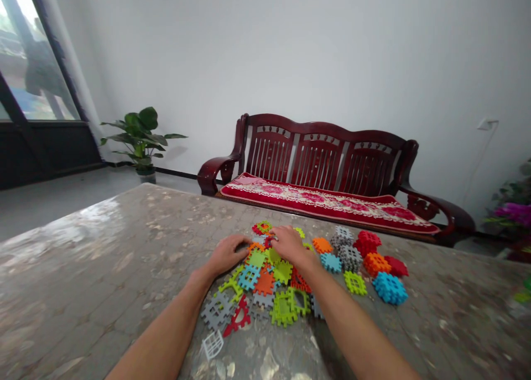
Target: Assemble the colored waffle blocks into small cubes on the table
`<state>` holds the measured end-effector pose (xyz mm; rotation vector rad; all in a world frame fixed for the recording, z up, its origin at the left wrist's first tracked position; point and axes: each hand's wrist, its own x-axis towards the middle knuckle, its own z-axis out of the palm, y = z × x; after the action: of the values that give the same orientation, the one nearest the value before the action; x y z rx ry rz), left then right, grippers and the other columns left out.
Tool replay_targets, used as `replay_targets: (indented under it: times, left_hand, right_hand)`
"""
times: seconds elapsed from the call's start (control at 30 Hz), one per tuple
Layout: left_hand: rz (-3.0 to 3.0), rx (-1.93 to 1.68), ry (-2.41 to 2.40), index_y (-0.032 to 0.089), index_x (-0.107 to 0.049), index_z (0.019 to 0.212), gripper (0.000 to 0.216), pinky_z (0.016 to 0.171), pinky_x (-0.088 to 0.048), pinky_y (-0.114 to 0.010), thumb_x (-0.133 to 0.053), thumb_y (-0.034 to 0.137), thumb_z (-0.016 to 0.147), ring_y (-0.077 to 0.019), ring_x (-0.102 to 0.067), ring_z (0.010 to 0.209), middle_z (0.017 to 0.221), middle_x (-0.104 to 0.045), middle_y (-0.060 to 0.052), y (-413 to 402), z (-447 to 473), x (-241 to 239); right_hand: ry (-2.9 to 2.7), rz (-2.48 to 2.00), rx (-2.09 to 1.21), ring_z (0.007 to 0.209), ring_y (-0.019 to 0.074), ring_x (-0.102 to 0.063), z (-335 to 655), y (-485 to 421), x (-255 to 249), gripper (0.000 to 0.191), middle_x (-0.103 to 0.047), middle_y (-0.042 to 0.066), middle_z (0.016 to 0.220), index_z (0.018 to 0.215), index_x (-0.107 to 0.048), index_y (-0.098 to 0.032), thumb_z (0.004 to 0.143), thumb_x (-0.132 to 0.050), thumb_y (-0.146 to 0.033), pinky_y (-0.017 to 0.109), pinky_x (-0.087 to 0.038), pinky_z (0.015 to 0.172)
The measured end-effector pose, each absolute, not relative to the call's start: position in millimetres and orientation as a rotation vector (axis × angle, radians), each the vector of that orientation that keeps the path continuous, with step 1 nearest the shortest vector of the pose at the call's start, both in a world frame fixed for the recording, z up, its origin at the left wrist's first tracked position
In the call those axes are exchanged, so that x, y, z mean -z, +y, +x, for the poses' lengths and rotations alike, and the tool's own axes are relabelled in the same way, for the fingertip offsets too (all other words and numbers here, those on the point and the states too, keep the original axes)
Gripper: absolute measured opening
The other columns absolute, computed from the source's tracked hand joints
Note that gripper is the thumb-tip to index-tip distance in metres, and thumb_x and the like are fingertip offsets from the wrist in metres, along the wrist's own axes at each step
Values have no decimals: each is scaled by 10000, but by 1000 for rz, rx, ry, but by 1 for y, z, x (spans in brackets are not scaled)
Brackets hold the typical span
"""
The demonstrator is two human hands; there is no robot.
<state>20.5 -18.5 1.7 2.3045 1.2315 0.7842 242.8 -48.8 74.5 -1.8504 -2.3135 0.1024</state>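
Observation:
A loose pile of interlocking plastic building tiles lies between my forearms, with a lime green tile [284, 308], a blue tile [249, 277], an orange tile [264, 283] and a red triangular tile [238, 317] among them. At the pile's left edge rests my left hand [228, 253], thumb and fingers apart, touching the tiles there. My right hand [287, 241] reaches over the far part of the pile. Its fingers bend down beside a small red piece [269, 240]; what they pinch is hard to make out. A round red-and-green piece [262, 227] lies just beyond both hands.
Sorted tiles stand to the right: a grey stack [349, 256], an orange stack [376, 264], a blue stack [390, 287] and a red stack [367, 243]. A white window-like piece [213, 344] lies near me. Beyond the table [103, 275] stands a wooden bench [319, 147].

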Motion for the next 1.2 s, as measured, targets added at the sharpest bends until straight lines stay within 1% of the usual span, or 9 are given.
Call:
replay_targets:
  times: [0.1,0.17,0.4,0.6,0.7,0.87,0.97,1.1,1.2]
  left_hand:
    - [2288,-797,1239,203,-713,983,247,934,-483,-355,-586,284,787,-244,-651,1002,1037,-738,-62,-16,20,2]
    - [2287,-805,1237,201,-714,972,239,935,-484,-349,-596,294,787,-243,-651,999,1026,-740,-60,-15,20,3]
    - [2365,-819,1183,248,-692,1159,364,1017,-436,-369,-580,425,861,-235,-633,1093,1174,-723,-47,-18,19,2]
    - [2346,-842,1204,227,-712,1008,256,944,-454,-348,-563,385,873,-219,-642,998,1041,-735,-50,-21,22,-2]
    - [2310,-848,1254,210,-699,927,211,906,-461,-340,-545,343,869,-216,-635,960,983,-725,-54,-21,23,-2]
    - [2271,-861,1309,200,-678,865,183,869,-462,-328,-529,306,858,-211,-626,924,938,-710,-55,-19,23,-1]
    - [2277,-857,1323,201,-674,861,181,862,-460,-327,-523,300,860,-212,-624,923,932,-708,-55,-18,23,-1]
    - [2284,-869,1307,206,-675,861,192,859,-460,-327,-523,324,869,-213,-624,921,937,-710,-54,-18,23,-1]
    - [2279,-881,1300,203,-679,869,207,867,-462,-336,-522,337,875,-216,-625,921,949,-709,-58,-17,22,1]
  right_hand:
    - [-2328,-1955,-107,1066,266,-627,239,-41,-73,241,-752,53,1025,991,-751,-264,807,-602,-223,375,-440,920]
    - [-2327,-1994,-112,1094,283,-613,237,-37,-72,213,-747,61,1042,975,-753,-262,798,-634,-260,388,-438,921]
    - [-2289,-2116,-155,1143,286,-578,236,-31,-69,285,-705,86,1150,1046,-734,-246,788,-663,-342,355,-440,907]
    - [-2241,-2146,-167,1164,301,-564,234,-32,-65,403,-674,108,1218,1186,-666,-226,787,-627,-268,372,-429,921]
    - [-2226,-2139,-200,1167,300,-565,232,-32,-63,418,-681,103,1209,1197,-657,-230,787,-632,-304,379,-420,932]
    - [-2142,-2110,-259,1131,302,-565,235,-31,-62,306,-696,105,1128,1001,-736,-238,740,-689,-391,369,-415,912]
    - [-2060,-2049,-317,1081,301,-575,238,-31,-62,211,-709,101,1059,876,-751,-233,686,-721,-320,360,-417,875]
    - [-1891,-1930,-456,911,231,-612,241,-27,-61,49,-715,22,805,726,-723,-250,689,-692,-257,307,-419,785]
    - [-1733,-1807,-598,742,174,-605,245,-23,-60,105,-675,-15,692,720,-709,-231,732,-655,-320,268,-420,689]
